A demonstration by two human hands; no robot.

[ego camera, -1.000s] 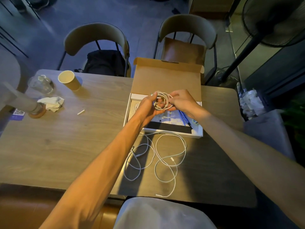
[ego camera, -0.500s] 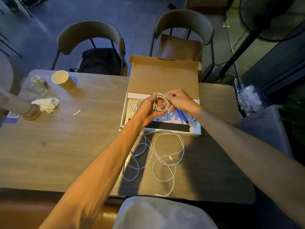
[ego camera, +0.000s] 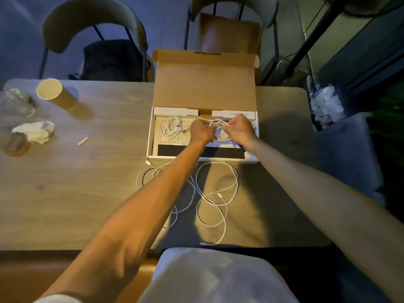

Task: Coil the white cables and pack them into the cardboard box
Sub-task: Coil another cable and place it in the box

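Between both hands (ego camera: 220,130), coiled cable (ego camera: 219,124)

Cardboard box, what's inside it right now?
Inside the box: one coiled cable at left, a second coil held by both hands, and a black strip. The hands hide what lies beneath.

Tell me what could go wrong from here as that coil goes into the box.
1. The coil, pinched between the left hand and right hand, shows no tie; it may spring open on release.
2. It could tangle with the coiled cable already in the cardboard box.
3. Forearms cross above the loose cables and may drag them.
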